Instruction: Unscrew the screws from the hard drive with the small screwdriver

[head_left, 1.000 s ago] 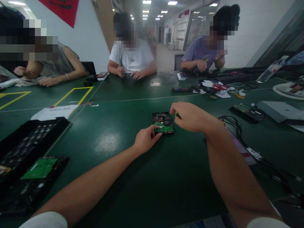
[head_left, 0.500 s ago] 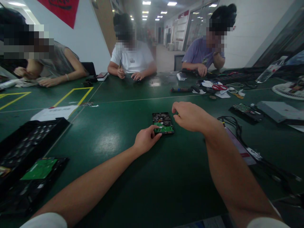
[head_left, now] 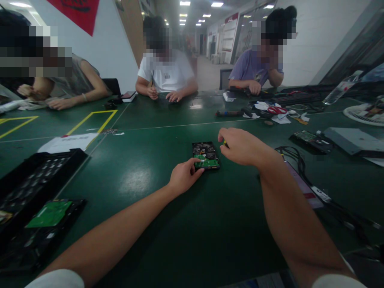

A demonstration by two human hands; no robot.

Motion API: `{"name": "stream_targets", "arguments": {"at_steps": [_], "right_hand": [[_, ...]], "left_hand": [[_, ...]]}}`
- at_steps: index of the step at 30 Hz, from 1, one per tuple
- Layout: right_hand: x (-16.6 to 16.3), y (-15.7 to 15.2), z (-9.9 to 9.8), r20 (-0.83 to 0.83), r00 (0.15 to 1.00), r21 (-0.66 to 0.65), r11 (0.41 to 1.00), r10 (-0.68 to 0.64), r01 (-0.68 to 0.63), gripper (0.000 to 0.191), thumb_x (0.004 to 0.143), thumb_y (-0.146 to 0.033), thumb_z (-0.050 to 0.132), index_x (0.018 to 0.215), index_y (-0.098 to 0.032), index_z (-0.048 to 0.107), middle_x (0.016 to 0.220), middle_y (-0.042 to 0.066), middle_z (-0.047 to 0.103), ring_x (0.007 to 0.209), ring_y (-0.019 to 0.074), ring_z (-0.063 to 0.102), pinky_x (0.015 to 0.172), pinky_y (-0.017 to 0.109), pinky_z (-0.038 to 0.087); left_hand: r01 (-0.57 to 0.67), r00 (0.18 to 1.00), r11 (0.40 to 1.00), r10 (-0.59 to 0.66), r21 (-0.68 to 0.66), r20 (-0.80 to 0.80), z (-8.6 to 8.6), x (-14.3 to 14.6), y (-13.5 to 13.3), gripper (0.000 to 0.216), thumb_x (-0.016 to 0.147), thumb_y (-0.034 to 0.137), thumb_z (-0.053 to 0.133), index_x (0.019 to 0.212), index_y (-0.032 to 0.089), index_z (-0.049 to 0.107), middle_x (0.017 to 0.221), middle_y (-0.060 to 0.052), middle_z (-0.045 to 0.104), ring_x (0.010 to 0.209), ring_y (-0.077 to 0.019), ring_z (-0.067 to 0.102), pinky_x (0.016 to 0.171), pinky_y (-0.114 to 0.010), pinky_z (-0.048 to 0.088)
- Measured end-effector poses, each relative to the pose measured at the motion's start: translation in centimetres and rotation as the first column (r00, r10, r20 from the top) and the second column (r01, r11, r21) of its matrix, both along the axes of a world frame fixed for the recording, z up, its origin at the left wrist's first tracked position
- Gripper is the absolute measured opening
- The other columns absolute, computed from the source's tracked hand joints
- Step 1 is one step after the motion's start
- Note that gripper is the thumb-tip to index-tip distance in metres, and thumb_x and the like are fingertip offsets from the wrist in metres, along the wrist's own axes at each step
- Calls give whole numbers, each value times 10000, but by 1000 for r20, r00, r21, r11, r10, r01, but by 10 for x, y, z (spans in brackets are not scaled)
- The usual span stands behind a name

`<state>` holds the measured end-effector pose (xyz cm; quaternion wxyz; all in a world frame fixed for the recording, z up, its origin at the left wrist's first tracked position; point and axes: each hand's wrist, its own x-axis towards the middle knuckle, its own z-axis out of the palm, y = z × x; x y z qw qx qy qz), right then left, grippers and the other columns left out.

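A black hard drive [head_left: 205, 155] with a green circuit board on top lies on the green table [head_left: 150, 176] in front of me. My left hand [head_left: 184, 176] rests at its near left corner, thumb and fingers pinching the drive's edge. My right hand [head_left: 240, 146] hovers just right of the drive, fingers curled round a small tool with a yellow and black handle [head_left: 225, 145], mostly hidden in the fist.
Black trays [head_left: 33, 200] holding another green board sit at my left. Cables [head_left: 295, 156], a flat device [head_left: 309, 140] and a grey box [head_left: 352, 140] lie at the right. Three other people sit across the table with scissors [head_left: 277, 110] and tools near them.
My right hand has shifted slightly beside the drive, and the tool's yellow tip shows again after being hidden half a second ago. The left hand has stayed on the drive.
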<state>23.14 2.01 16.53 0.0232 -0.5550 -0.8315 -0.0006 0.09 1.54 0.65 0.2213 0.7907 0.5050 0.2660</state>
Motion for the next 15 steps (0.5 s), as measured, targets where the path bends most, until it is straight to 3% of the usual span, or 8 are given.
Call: {"name": "stream_targets", "arguments": {"at_steps": [7, 15], "right_hand": [[-1, 1, 0, -32, 997, 2, 997, 72, -72, 246, 919, -112, 511, 1121, -172, 640, 1169, 135, 742, 1075, 267, 686, 922, 340, 475], [-4, -1, 6, 17, 999, 5, 999, -49, 49, 200, 1014, -321, 579, 1141, -187, 656, 1087, 135, 789, 1006, 300, 733, 815, 359, 477]], "left_hand": [[-13, 1000, 1000, 13, -7, 5, -3, 0, 1, 365, 998, 434, 682, 1299, 229, 686, 748, 29, 669, 684, -168, 636, 675, -288, 439], [0, 1000, 1000, 0, -4, 5, -1, 0, 0, 358, 1001, 432, 682, 1292, 222, 687, 759, 25, 670, 679, -166, 632, 662, -286, 437]]}}
